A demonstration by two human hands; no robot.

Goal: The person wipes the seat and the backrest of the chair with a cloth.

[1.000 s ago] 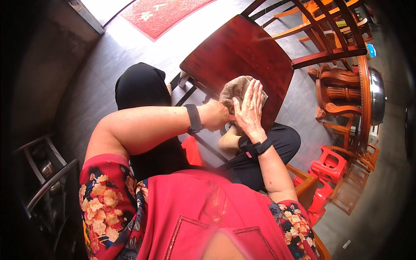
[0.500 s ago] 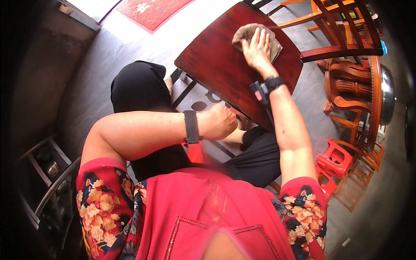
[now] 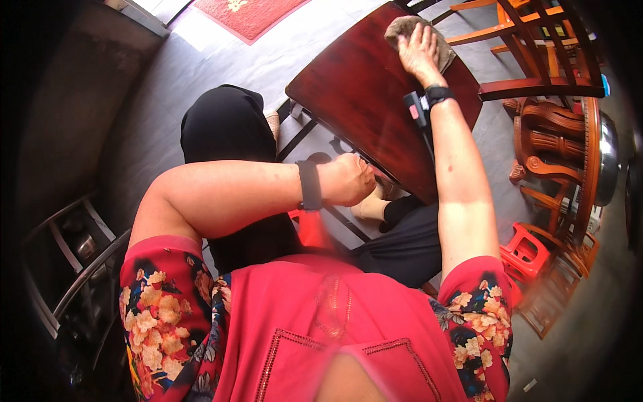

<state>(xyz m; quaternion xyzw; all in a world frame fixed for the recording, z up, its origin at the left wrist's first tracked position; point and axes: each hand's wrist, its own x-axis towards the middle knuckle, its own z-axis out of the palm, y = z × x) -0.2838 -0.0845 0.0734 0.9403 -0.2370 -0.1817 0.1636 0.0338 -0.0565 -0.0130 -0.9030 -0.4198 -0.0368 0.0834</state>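
My right hand [image 3: 420, 55] lies flat on a folded grey-brown cloth [image 3: 396, 28], its fingers stretched out and a little apart. The cloth rests near the far right side of a dark red wooden chair seat [image 3: 362, 80]. Close to the seat's near edge is my left hand [image 3: 347, 179], closed with its fingers curled under; what they hold, if anything, is hidden. Each wrist wears a black strap, and a small dark device sits beside the right one [image 3: 416, 109].
Slatted wooden chair backs [image 3: 536, 87] stand at the right, beside carved brown wooden furniture [image 3: 549, 141] and a red plastic stool [image 3: 526, 251]. A red mat [image 3: 251, 15] lies on the grey floor at the top. Dark metal framing [image 3: 74, 254] is at the left.
My right hand and the cloth have slid farther away across the seat, toward its far edge. My left hand stays closed near the near edge. The whole view has shifted slightly.
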